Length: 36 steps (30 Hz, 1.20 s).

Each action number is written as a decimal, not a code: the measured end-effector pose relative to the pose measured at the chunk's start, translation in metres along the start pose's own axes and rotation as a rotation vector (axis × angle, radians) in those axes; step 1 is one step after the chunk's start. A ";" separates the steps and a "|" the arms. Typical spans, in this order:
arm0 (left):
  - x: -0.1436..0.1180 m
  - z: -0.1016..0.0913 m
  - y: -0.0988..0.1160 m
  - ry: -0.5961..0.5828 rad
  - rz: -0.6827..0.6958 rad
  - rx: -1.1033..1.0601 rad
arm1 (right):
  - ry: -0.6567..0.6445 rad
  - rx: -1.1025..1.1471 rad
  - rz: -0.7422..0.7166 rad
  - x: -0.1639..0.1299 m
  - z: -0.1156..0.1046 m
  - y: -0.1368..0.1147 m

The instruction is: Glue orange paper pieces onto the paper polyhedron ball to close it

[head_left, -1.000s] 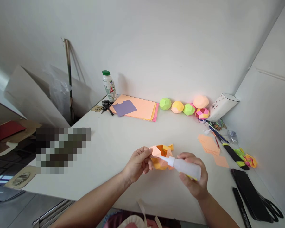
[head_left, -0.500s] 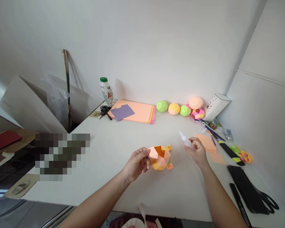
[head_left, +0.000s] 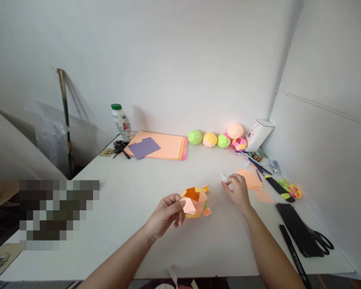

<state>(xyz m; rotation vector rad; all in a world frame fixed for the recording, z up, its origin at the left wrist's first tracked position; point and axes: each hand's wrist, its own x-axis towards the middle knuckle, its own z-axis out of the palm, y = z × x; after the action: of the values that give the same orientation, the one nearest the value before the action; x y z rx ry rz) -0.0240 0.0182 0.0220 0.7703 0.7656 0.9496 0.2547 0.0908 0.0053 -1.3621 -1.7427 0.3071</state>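
My left hand (head_left: 167, 214) pinches a small folded peach paper piece (head_left: 189, 206) between thumb and fingers. Just behind that piece sits a partly built paper ball (head_left: 202, 198) of peach, yellow and green faces, with an opening in its top. Whether the piece touches the ball I cannot tell. Two small folded paper pieces lie against its right side, one yellow (head_left: 205, 188) and one peach (head_left: 207, 212). To the right, the fingers of my right hand (head_left: 239, 192) are closed around a small white glue bottle (head_left: 224, 178); its nozzle shows, while most of its body is hidden.
Several finished paper balls (head_left: 209, 139) line the wall beside a white box (head_left: 259, 134). Coloured sheets (head_left: 168, 144), a purple sheet (head_left: 144, 147) and a bottle (head_left: 122, 122) stand back left. Peach squares (head_left: 249, 178), a cutter (head_left: 278, 186), a black case (head_left: 299, 228) and scissors (head_left: 321, 241) are right.
The camera view has shifted. My right hand has turned over the glue bottle, which now shows less. The peach piece in my left hand has tipped lower in front of the ball.
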 end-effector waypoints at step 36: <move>0.008 -0.016 -0.004 0.190 -0.079 1.018 | -0.615 1.022 0.484 -0.028 0.026 -0.047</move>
<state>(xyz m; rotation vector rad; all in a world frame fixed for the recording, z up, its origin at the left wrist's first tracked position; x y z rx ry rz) -0.0329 0.0281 0.0087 1.5198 1.4668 0.5168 0.2046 0.0572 0.0079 -0.8980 -1.2855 1.7574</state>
